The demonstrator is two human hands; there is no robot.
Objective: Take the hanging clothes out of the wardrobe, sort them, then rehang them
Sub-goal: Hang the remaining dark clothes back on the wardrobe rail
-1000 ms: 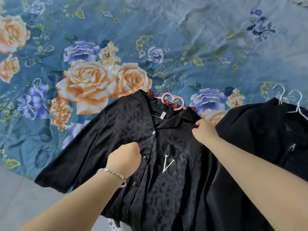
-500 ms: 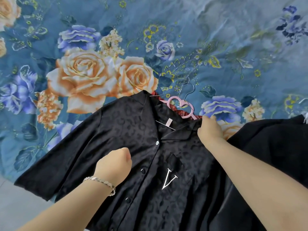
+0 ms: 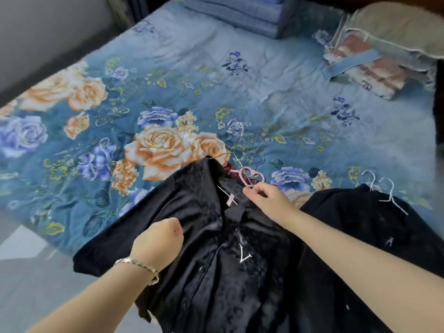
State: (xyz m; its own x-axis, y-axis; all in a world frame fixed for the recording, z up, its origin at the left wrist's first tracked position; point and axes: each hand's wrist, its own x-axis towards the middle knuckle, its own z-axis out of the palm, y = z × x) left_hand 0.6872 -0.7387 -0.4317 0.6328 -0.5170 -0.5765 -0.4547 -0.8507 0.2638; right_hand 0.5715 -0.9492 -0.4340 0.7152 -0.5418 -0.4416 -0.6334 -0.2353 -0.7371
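Since half a second ago the right hand (image 3: 266, 200) has left the shirt's shoulder and gone forward to the pink hanger (image 3: 252, 177), and the view has lifted to take in more of the bed (image 3: 264, 80). Thumb and forefinger now pinch the lower edge of that heart-shaped hanger, just ahead of the knuckles. The left hand (image 3: 158, 243), with a bracelet (image 3: 137, 266) at the wrist, is clenched on a bunched fold of the black shirt (image 3: 192, 212), as it was before. This shirt (a white V on its chest) lies front-up on the floral cover between the two hands, its collar just under the right hand's fingertips and its hem hanging off the near edge. A bit of red cloth (image 3: 228, 168) shows under the collar, beside the hanger. To the right of the right forearm lies a second black garment (image 3: 360, 224) with white hangers (image 3: 389, 195) at its neck. Well beyond both hands sits folded blue bedding (image 3: 240, 10).
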